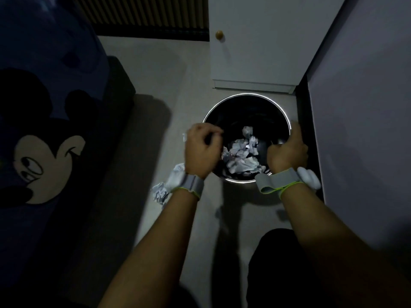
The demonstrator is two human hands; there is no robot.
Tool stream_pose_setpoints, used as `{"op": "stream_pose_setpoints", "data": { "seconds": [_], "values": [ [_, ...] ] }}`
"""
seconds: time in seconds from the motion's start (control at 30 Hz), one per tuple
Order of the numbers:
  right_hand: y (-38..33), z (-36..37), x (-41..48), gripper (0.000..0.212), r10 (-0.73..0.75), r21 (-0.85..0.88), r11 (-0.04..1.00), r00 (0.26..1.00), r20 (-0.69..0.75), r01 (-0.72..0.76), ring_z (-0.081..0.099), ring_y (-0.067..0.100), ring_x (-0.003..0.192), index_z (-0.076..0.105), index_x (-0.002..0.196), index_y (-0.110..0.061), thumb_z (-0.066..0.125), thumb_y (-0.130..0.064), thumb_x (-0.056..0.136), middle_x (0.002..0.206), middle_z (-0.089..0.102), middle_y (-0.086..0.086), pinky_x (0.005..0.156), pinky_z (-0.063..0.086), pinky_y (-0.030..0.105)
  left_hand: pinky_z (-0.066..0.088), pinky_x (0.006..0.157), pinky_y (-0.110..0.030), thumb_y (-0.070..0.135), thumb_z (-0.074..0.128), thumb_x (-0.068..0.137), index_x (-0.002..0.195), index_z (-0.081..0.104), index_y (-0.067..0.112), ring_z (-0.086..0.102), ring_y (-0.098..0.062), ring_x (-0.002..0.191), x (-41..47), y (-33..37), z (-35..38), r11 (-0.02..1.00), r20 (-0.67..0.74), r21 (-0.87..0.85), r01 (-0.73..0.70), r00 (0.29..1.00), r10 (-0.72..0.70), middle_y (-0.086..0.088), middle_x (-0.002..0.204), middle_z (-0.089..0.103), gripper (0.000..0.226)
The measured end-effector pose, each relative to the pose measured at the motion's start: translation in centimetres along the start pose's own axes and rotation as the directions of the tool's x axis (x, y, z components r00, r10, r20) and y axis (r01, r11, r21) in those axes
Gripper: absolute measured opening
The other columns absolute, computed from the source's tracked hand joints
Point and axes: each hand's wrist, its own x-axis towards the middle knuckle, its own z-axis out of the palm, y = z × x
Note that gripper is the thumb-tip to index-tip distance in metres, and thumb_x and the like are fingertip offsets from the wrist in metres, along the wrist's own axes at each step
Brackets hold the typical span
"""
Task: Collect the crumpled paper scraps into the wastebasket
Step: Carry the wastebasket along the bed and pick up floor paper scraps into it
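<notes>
A round black wastebasket (246,97) with a shiny metal rim stands on the pale floor, and several crumpled white paper scraps (241,156) lie inside it. My left hand (203,150) hovers over the basket's left rim with its fingers curled in; no paper shows in it. My right hand (288,150) is closed around the right side of the rim, thumb pointing up. One crumpled paper scrap (159,193) lies on the floor just left of my left wrist. A small white bit (184,137) peeks out behind my left hand.
A white cabinet (262,52) with a round wooden knob (219,34) stands right behind the basket. A pale wall panel (360,130) closes off the right side. A dark cartoon-mouse fabric (44,152) covers furniture on the left. My dark-clothed knee (273,263) is below.
</notes>
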Motion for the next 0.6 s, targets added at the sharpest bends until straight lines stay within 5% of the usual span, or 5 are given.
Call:
{"op": "stream_pose_setpoints", "data": {
  "seconds": [0.07, 0.17, 0.37, 0.47, 0.6],
  "values": [
    [-0.3, 0.4, -0.1, 0.053, -0.018, 0.001, 1.0, 1.0, -0.005, 0.018, 0.06, 0.043, 0.099, 0.047, 0.128, -0.034, 0.051, -0.01, 0.081, 0.112, 0.063, 0.019, 0.079, 0.048, 0.043, 0.046, 0.092, -0.04, 0.025, 0.048, 0.077, 0.083, 0.068, 0.02, 0.057, -0.023, 0.098, 0.0, -2.5, -2.2, 0.988, -0.188, 0.014, 0.155, 0.971, -0.15, 0.003, 0.093, 0.059, 0.021],
    [-0.6, 0.6, 0.1, 0.047, -0.037, 0.0, 0.999, 0.999, -0.005, 0.037, 0.062, 0.043, 0.094, 0.049, 0.123, -0.035, 0.05, -0.014, 0.082, 0.108, 0.065, 0.016, 0.076, 0.049, 0.043, 0.039, 0.098, -0.046, 0.038, 0.053, 0.08, 0.093, 0.066, 0.025, 0.047, -0.034, 0.118, -1.5, -7.8, -4.2, 0.852, -0.054, 0.353, 0.385, 0.918, -0.393, -0.007, 0.119, 0.055, 0.023],
    [-0.7, 1.1, 0.8, 0.046, -0.041, -0.005, 0.999, 0.999, 0.017, 0.042, 0.06, 0.043, 0.099, 0.047, 0.125, -0.036, 0.053, -0.02, 0.082, 0.112, 0.064, 0.014, 0.083, 0.051, 0.047, 0.007, 0.117, -0.056, 0.052, 0.073, 0.073, 0.151, 0.018, 0.033, 0.001, -0.041, 0.148, -5.7, -16.6, -6.7, 0.499, 0.296, 0.841, 0.207, 0.596, -0.746, -0.014, 0.161, 0.004, 0.097],
    [-0.4, 0.7, 1.0, 0.046, -0.051, -0.009, 0.999, 0.999, 0.003, 0.051, 0.06, 0.042, 0.097, 0.047, 0.125, -0.035, 0.052, -0.018, 0.082, 0.111, 0.064, 0.015, 0.078, 0.049, 0.044, 0.017, 0.116, -0.051, 0.044, 0.059, 0.087, 0.147, 0.031, 0.031, 0.014, -0.039, 0.145, -7.1, -17.9, -6.4, 0.488, 0.204, 0.79, 0.371, 0.592, -0.78, -0.011, 0.158, 0.012, 0.068],
    [-0.4, 0.9, 1.0, 0.046, -0.049, -0.019, 0.999, 0.999, -0.014, 0.049, 0.06, 0.043, 0.096, 0.048, 0.123, -0.035, 0.051, -0.015, 0.082, 0.11, 0.064, 0.016, 0.077, 0.048, 0.044, 0.038, 0.107, -0.044, 0.03, 0.061, 0.089, 0.128, 0.051, 0.026, 0.046, -0.037, 0.122, -7.2, -18.8, -7.1, 0.505, 0.283, 0.832, 0.229, 0.607, -0.742, -0.013, 0.136, 0.036, 0.04]
  ]
}}
